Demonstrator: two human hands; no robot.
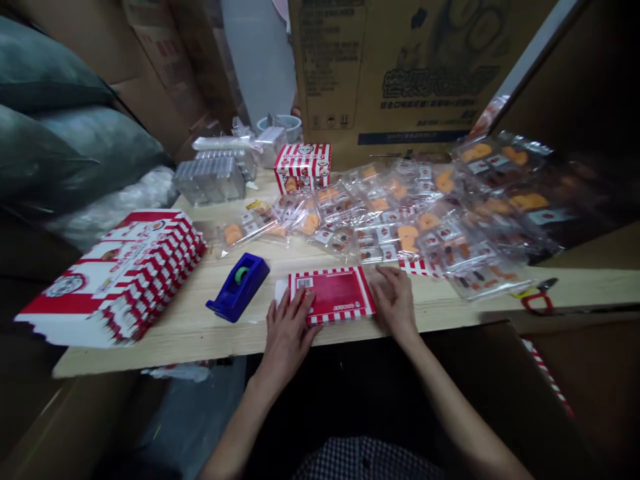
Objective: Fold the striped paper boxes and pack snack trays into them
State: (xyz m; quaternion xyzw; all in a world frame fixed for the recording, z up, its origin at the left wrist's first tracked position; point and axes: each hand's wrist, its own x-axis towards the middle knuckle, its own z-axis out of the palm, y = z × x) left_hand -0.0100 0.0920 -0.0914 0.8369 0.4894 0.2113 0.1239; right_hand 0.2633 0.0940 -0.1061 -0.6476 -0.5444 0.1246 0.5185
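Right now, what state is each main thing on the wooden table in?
Front red-striped cardboard carton: lying flat, left fingers on top.
Rear red-striped cardboard box: assembled, standing.
Red-and-white cardboard stack: piled, flattened.
Blue plastic tape dispenser: loaded, green-centred roll.
Clear plastic packets with orange pieces: spread, overlapping.
Red-and-yellow scissors: lying down, open or shut unclear.

Right ahead of me a big brown carton (340, 80) looms behind the wooden table (200, 333), dark print across its face and a blue band running low! Over to my left, bulging grey-green bags (65, 150) pile up, and there's a cluster of clear plastic cases (210, 181) at the table's back, a round tub (296, 123) just beyond. Out on my right, scissors (544, 293) lie near the front edge, handles red and yellow!
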